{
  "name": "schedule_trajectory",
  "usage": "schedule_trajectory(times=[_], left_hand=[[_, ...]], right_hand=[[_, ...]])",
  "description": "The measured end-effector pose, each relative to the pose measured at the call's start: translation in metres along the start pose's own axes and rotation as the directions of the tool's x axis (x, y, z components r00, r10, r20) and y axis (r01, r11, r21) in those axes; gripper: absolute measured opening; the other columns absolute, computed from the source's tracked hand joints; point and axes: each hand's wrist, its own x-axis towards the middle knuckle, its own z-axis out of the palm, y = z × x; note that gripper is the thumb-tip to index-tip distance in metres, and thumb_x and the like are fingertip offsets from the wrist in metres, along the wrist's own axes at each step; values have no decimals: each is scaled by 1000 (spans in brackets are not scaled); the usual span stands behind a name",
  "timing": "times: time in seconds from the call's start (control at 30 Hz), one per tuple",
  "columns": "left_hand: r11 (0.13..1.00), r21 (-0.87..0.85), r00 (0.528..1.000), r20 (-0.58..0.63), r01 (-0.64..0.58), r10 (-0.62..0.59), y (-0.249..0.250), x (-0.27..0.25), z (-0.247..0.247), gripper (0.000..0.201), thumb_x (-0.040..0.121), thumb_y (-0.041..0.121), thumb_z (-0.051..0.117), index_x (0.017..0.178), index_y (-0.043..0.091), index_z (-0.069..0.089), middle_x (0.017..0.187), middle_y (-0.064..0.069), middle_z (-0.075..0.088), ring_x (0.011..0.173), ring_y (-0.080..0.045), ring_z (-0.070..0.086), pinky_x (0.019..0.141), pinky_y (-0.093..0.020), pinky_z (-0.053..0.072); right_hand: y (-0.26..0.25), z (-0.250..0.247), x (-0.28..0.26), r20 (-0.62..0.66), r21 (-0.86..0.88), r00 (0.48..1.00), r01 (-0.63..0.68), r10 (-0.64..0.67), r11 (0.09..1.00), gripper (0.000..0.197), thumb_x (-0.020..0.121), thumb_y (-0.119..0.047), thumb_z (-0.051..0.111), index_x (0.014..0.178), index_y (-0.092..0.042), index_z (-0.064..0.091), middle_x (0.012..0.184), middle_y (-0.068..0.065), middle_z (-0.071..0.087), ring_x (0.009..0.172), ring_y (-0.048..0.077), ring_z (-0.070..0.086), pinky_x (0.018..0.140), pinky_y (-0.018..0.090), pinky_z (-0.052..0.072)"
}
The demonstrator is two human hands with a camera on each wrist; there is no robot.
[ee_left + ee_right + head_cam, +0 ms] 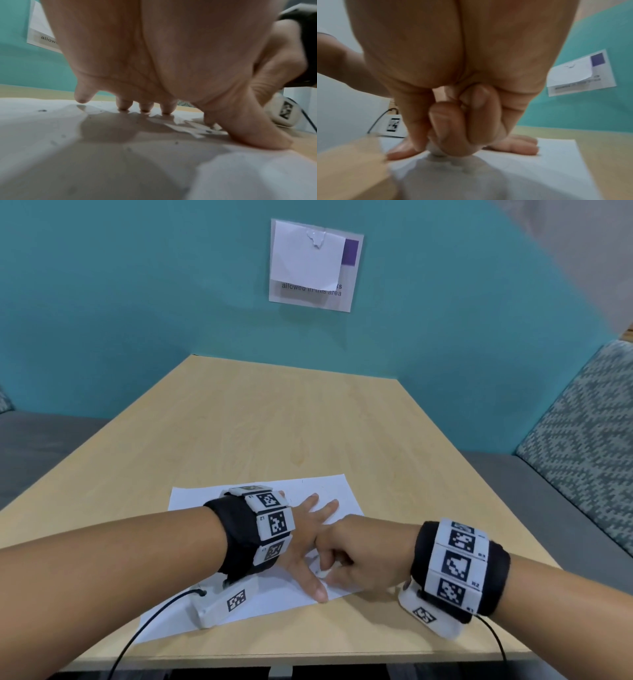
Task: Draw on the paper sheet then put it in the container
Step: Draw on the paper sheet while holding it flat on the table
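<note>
A white paper sheet (pixel 274 601) (pixel 42 128) (pixel 539 169) lies near the front edge of the wooden table (pixel 274 422). My left hand (pixel 308 529) (pixel 154 54) presses flat on it with straight, spread fingers. My right hand (pixel 356 556) (pixel 453 67) is just right of the left thumb, its fingers curled. It pinches a small pale stub (pixel 436 151) whose tip meets the paper; blur hides what the stub is. A few dark specks (pixel 42 110) mark the sheet. No container is in view.
A teal wall with a taped sign (pixel 311 265) closes the table's far end. A patterned bench back (pixel 582 422) and grey seat run along the right; another grey seat (pixel 41 446) is on the left. Cables hang from both wrist cameras.
</note>
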Motion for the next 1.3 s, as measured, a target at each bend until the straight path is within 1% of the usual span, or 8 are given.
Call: schedule_trajectory(times=[0.17, 0.33, 0.53, 0.7, 0.83, 0.97, 1.13, 1.3], left_hand=[[1000, 12, 1000, 0, 21, -21, -1, 0, 0, 105, 74, 74, 68, 156, 48, 9, 163, 4, -28, 149, -32, -26, 109, -76, -8], [999, 38, 999, -10, 35, -35, -3, 6, 4, 113, 70, 77, 68, 152, 56, -8, 163, 5, -28, 149, -33, -24, 108, -77, -7], [999, 17, 999, -25, 31, -30, -5, 7, 6, 114, 70, 76, 70, 152, 54, -6, 163, 5, -27, 149, -33, -24, 107, -76, -8], [998, 41, 999, 2, 42, -42, -4, 7, 3, 116, 70, 78, 67, 150, 56, -13, 162, 7, -30, 149, -31, -25, 108, -76, -7], [1000, 4, 999, -22, 31, -31, -7, 9, 7, 113, 68, 76, 70, 149, 58, -7, 162, 6, -29, 149, -32, -26, 107, -76, -10], [998, 33, 999, 1, 44, -44, -5, 7, 4, 118, 70, 78, 67, 149, 55, -18, 162, 7, -30, 149, -30, -25, 109, -76, -7], [1000, 16, 999, -20, 27, -27, -5, 6, 4, 112, 70, 75, 70, 151, 55, -5, 163, 5, -28, 149, -32, -25, 107, -76, -9], [997, 35, 998, 17, 65, -65, -6, 7, 4, 124, 69, 80, 65, 151, 47, -22, 160, 11, -32, 149, -25, -28, 110, -74, -9]], right_hand=[[9, -5, -2, -24, -24, 999, -48, 47, 999, 6, 88, -21, 61, 92, -16, 61, 71, -12, 51, 65, 12, 50, 67, 30, 48], [17, -11, -4, -27, -58, 997, -73, 71, 996, 7, 90, -23, 60, 95, -19, 63, 69, -16, 47, 61, 1, 45, 62, 21, 37], [5, 1, -11, 40, -22, 999, 7, -6, 1000, 5, 88, -21, 61, 88, -20, 56, 69, -12, 49, 60, 3, 45, 60, 21, 39], [27, -17, -7, -27, -52, 989, -144, 143, 988, 3, 89, -21, 60, 92, -19, 61, 72, -13, 51, 62, 4, 45, 59, 21, 37], [8, 0, -9, 69, -28, 998, -14, 16, 1000, 16, 87, -20, 59, 93, -6, 63, 78, 8, 62, 63, 13, 46, 63, 33, 44], [31, -18, -3, -22, -53, 988, -155, 154, 987, 15, 90, -25, 61, 101, -15, 64, 74, -14, 51, 63, 2, 45, 60, 19, 36], [12, -3, -8, 57, -24, 998, -28, 30, 999, 3, 89, -21, 60, 89, -20, 57, 71, -11, 50, 61, 6, 45, 61, 23, 40], [46, -21, -3, -51, -27, 980, -195, 193, 980, 7, 89, -26, 64, 90, -21, 61, 71, -11, 50, 61, 5, 44, 57, 16, 33]])
